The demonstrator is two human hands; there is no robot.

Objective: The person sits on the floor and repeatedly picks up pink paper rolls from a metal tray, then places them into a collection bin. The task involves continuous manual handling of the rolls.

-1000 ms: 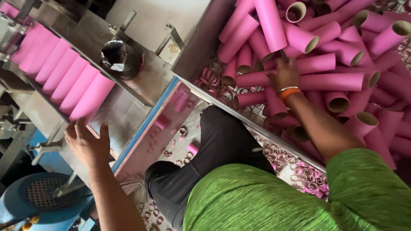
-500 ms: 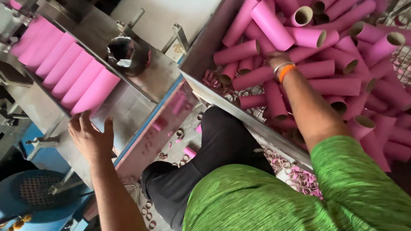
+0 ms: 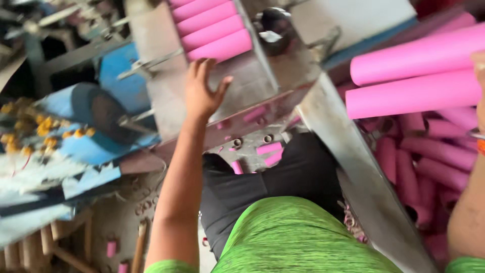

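Note:
My left hand [image 3: 202,91] rests open, fingers spread, on the sloped metal tray [image 3: 252,86], just below a row of pink cardboard tubes [image 3: 212,30] lying side by side on it. Only a sliver of my right hand [image 3: 479,76] shows at the right edge, with an orange bangle [image 3: 481,146] on the wrist. It grips the ends of two long pink tubes [image 3: 414,76], held up above the pile of pink tubes [image 3: 429,162] in the metal bin.
The bin's metal rim [image 3: 353,167] runs diagonally between my lap and the pile. A dark round part [image 3: 275,25] sits at the tray's top. Blue machine parts [image 3: 91,116] stand on the left. Short pink tube offcuts [image 3: 268,151] and rings lie on the floor.
The view has swung left and down. My left hand moved up the tray to the row of tubes. My right hand lifted two tubes out of the pile.

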